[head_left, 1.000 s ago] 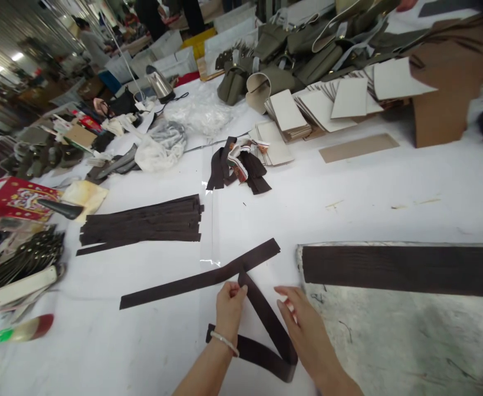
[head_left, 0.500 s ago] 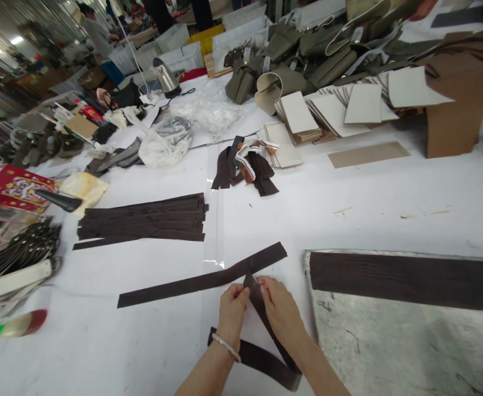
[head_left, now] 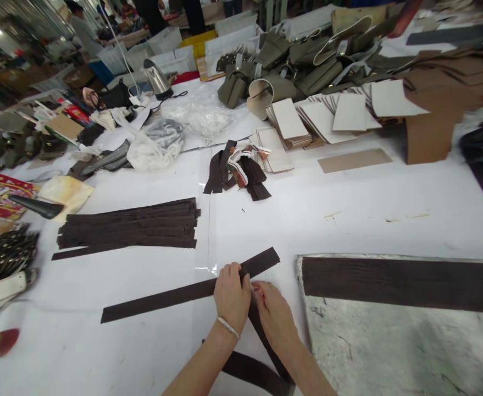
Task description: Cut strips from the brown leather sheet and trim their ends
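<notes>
Dark strip [head_left: 257, 373] lies bent on the white surface [head_left: 142, 352], its upper end pinched in the left hand [head_left: 233, 291], apparently for steadiness, while the right hand [head_left: 272, 313], fingers narrowed, meets its edge, grip unclear.

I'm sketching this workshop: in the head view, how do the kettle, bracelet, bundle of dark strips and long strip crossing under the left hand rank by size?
Bundle of dark strips
Long strip, partly hidden
Kettle, though farther off
Bracelet
</notes>
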The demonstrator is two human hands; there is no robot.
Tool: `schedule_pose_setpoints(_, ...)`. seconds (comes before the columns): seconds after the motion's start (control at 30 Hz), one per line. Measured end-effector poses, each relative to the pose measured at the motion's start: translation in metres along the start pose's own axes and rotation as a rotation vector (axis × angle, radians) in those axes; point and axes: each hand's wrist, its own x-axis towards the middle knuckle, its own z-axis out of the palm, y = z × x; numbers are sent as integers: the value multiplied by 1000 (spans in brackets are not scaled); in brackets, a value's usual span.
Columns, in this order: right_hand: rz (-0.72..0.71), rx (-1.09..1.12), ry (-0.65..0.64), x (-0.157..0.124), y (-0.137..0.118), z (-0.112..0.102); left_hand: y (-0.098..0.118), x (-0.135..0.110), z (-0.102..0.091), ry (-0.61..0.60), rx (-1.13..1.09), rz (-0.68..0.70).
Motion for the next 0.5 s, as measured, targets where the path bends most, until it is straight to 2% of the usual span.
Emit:
schedule_pose_setpoints(0.07, -34, 12, 75, 1, 1, -7, 2, 3, 2, -22, 8, 18)
schedule_pose_setpoints(0.13, -142, -70, 158, 2, 0, -21, 2, -1, 0, -29, -56, 72)
schedule_pose_setpoints(0.23, -390, -296, 173, 3, -8, -50, 3, -15, -9, -123, -161, 291)
schedule_pose_setpoints(0.3, -513, -368, 64, 2, -15, -71, 5, -26, -19, -242, -217, 427)
schedule_pose_setpoints(0.37, -528, -343, -104, -1, -19, -90, 10, -34, -30, -335, -330, 419)
schedule_pose_setpoints(0.43, -441, -248, -260, -6, -18, -109, 15, -36, -40, -409, -481, 292)
schedule_pose_setpoints(0.5, -255, -89, -345, -12, -11, -128, 21, -33, -47, -503, -597, 172)
